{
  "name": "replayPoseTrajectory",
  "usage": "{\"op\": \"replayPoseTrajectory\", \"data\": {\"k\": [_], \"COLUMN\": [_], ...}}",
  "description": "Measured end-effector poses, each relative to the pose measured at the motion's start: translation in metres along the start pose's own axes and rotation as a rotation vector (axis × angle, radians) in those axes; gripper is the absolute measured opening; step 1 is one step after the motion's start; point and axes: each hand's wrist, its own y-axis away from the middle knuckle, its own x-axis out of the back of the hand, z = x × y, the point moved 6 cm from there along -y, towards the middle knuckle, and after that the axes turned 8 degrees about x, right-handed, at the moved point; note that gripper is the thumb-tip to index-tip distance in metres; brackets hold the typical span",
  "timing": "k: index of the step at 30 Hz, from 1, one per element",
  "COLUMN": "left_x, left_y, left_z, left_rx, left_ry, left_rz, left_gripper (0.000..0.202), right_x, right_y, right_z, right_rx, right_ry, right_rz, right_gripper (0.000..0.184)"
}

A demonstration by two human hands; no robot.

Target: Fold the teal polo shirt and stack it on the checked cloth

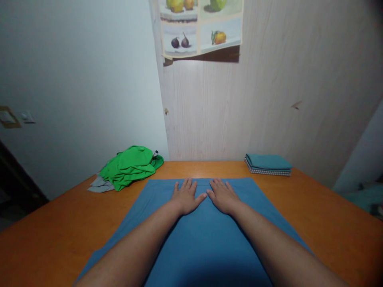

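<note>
A blue cloth (206,239) lies spread over the middle of the table, its far edge near the back and its near part running out of view. Both my hands rest palm down on it close to that far edge. My left hand (186,197) has its fingers spread, the thumb pointing right. My right hand (223,195) lies flat beside it, thumb pointing left, with a small gap between the two thumbs. Neither hand grips the fabric. My forearms cover parts of the cloth on both sides.
A crumpled green garment (131,165) sits at the back left of the orange-brown table (54,235), over a grey cloth (101,184). Folded teal fabric (267,161) lies on checked fabric (267,172) at the back right. Behind stands a wall with a fruit picture sheet (202,30).
</note>
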Motion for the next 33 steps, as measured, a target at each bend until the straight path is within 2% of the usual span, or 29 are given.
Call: {"op": "replayPoseTrajectory", "data": {"k": [5,11,13,18,22,27,30,33], "left_x": [0.001,0.003,0.003,0.004,0.004,0.003,0.002,0.002], "left_y": [0.002,0.003,0.003,0.003,0.003,0.003,0.002,0.002], "left_z": [0.0,0.0,0.001,0.001,0.001,0.001,0.0,0.0], "left_rx": [0.019,0.014,0.012,0.018,0.024,0.024,0.022,0.022], "left_ry": [0.023,0.03,0.036,0.037,0.033,0.032,0.035,0.035], "left_rz": [-0.005,-0.02,-0.023,-0.027,-0.032,-0.027,-0.022,-0.031], "left_gripper": [0.094,0.097,0.1,0.103,0.103,0.104,0.105,0.105], "right_x": [0.001,0.002,0.005,0.022,0.031,0.012,0.011,0.027], "right_y": [0.001,0.004,0.005,0.008,0.009,0.006,0.007,0.011], "right_z": [0.002,0.023,0.037,0.066,0.063,0.039,0.049,0.073], "right_rx": [-0.039,-0.219,-0.292,-0.408,-0.377,-0.161,-0.222,-0.328], "right_ry": [0.006,-0.001,-0.019,-0.029,0.001,-0.141,-0.234,-0.369], "right_rz": [0.017,0.057,0.102,0.23,0.303,0.223,0.285,0.459], "right_gripper": [0.075,0.091,0.088,0.066,0.061,0.056,0.053,0.047]}}
